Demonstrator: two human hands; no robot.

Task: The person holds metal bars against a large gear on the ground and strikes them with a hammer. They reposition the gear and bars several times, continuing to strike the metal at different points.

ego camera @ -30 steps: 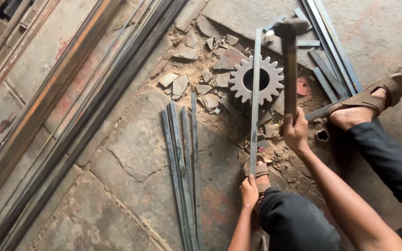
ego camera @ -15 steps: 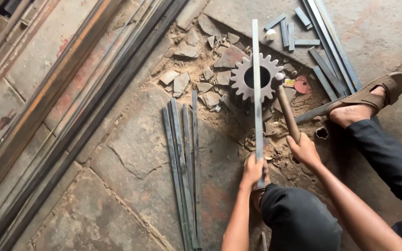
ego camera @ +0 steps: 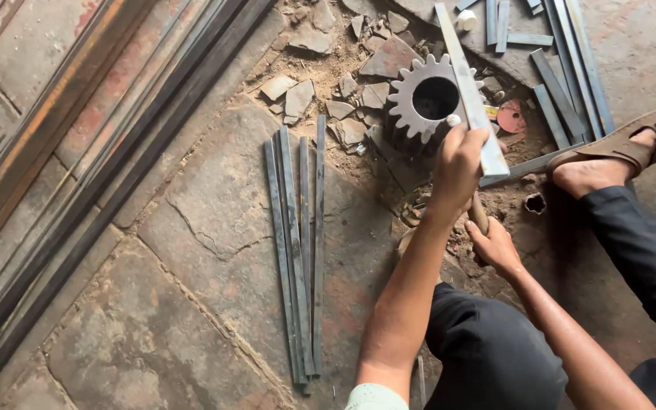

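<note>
We saw the left hand (ego camera: 458, 163) clamped round a flat steel strip (ego camera: 466, 82), fingers wrapped, holding it slanted across the right side of a big toothed gear (ego camera: 433, 97). The strip's far end ran off the top edge. The right hand (ego camera: 495, 244) sat nearer, fist closed on a wooden hammer handle (ego camera: 479, 212); the hammer head was hidden behind the left hand, so we could not tell where it rested. The gear stood in a rubble patch of broken stone (ego camera: 320, 91), far right of centre.

Progress, as a judgement: a bundle of similar strips (ego camera: 298, 250) lay together on the paved floor to the left, looking like a sorted pile, and more loose strips (ego camera: 563, 68) lay far right beyond the gear, near a sandalled foot (ego camera: 616, 152). Which pile was worked and which was waiting, we could not tell. The strip in hand looked mid-process, on the gear. Long steel sections (ego camera: 77, 152) ran along the far left, untouched.
</note>
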